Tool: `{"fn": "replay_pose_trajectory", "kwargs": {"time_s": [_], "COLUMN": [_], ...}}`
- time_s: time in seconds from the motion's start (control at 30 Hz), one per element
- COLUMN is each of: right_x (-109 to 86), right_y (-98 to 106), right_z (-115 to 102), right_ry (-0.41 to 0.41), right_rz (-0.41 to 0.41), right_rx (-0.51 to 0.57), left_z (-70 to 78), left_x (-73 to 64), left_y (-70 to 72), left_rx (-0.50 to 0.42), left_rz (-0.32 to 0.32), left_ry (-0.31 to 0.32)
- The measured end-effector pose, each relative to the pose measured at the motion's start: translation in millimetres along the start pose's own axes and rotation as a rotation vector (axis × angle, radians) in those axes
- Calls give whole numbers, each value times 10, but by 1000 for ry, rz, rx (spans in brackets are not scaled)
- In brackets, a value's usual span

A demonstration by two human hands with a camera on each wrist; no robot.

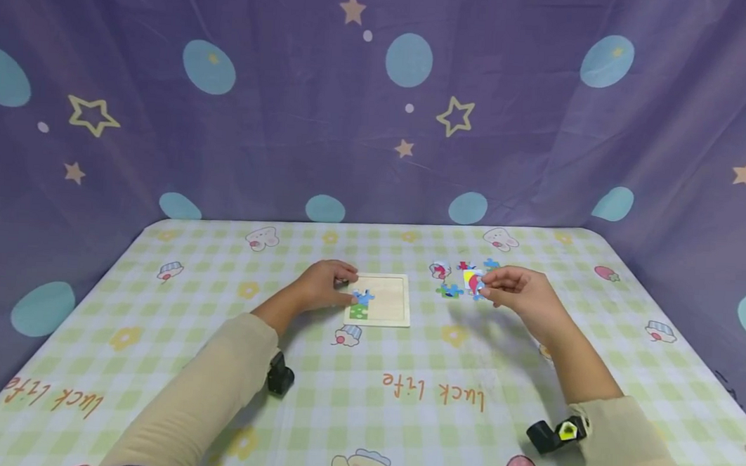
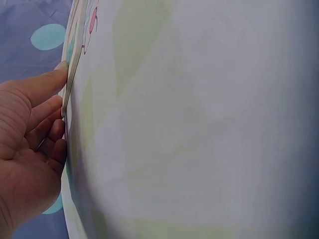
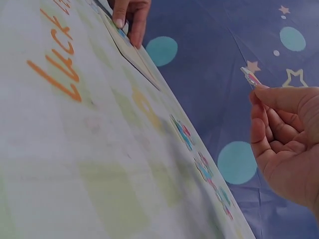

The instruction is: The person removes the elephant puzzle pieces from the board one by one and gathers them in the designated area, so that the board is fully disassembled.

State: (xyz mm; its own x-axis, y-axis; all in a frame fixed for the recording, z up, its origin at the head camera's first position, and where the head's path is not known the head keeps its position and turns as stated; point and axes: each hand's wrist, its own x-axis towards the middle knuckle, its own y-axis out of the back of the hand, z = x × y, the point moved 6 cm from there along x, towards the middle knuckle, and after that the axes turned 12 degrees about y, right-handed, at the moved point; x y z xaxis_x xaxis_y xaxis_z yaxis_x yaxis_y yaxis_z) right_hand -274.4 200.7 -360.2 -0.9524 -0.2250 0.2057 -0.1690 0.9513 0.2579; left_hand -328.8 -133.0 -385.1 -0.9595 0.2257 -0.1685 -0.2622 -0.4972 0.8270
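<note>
A square wooden puzzle tray (image 1: 391, 301) lies flat on the table. Along its left side are joined blue and green puzzle pieces (image 1: 359, 310). My left hand (image 1: 322, 287) holds the tray by its left edge, thumb at the pieces and fingers at the far corner; the left wrist view shows thumb and fingers at the rim (image 2: 75, 69). Raised above the table on the right, my right hand (image 1: 524, 297) pinches a jigsaw piece (image 3: 250, 76) with yellow and red on it between thumb and fingertips. Some of that piece is hidden by the fingers.
Several loose puzzle pieces (image 1: 451, 291) lie right of the tray, beneath and beside the right hand. A checked tablecloth (image 1: 426, 433) covers the table. Behind its far edge hangs a purple curtain (image 1: 290, 130).
</note>
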Motion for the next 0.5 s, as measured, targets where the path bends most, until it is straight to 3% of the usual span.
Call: {"fn": "replay_pose_trajectory", "kwargs": {"time_s": [0.2, 0.5], "right_x": [-39, -97], "right_y": [113, 357], "right_z": [12, 106], "right_ry": [12, -9], "right_rz": [12, 17], "right_rx": [35, -68], "left_z": [2, 7], "left_x": [-9, -14], "left_y": [1, -4], "left_rx": [-9, -18], "left_rz": [-2, -5], "left_ry": [9, 13]}}
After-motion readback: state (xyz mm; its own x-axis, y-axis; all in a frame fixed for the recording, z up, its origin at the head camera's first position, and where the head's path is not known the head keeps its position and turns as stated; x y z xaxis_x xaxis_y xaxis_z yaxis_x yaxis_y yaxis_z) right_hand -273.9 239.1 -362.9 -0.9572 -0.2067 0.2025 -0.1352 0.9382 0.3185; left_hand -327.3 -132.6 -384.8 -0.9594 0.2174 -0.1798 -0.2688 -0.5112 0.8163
